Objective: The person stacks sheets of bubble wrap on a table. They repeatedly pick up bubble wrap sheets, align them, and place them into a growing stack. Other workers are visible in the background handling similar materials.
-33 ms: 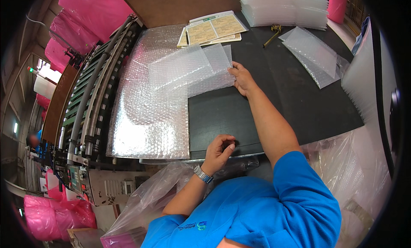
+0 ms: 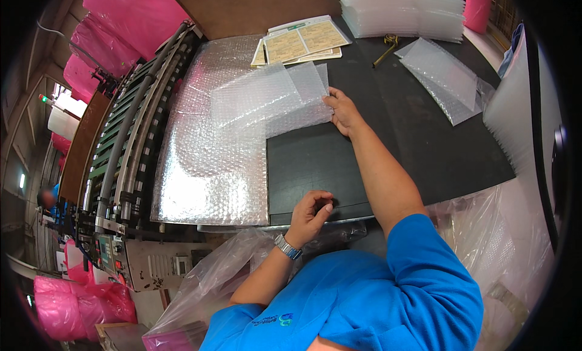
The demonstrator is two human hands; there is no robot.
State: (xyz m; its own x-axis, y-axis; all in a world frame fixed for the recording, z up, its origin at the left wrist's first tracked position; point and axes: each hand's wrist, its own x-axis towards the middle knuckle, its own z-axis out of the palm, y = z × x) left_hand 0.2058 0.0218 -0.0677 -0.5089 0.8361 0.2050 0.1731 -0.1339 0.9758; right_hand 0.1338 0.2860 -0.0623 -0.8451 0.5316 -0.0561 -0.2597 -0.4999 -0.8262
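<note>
My right hand [image 2: 343, 113] pinches the right edge of a few overlapping bubble-wrap sheets [image 2: 257, 96] between thumb and fingers. The sheets lie fanned out, partly over a wide silvery bubble-wrap sheet [image 2: 206, 169] and partly over the black tabletop [image 2: 315, 163]. By the table's near edge is my left hand [image 2: 312, 214], with a metal-band watch on its wrist. Its fingers are loosely curled, the thumb stands apart from them, and nothing shows in the hand.
Papers [image 2: 306, 40] with a pen lie at the back, beside a tape measure [image 2: 385, 50]. Loose bubble-wrap pieces [image 2: 445, 78] rest at the right, and a tall stack [image 2: 400, 14] stands behind. A roller machine [image 2: 130, 120] borders the left side. Clear plastic [image 2: 212, 284] hangs below the front edge.
</note>
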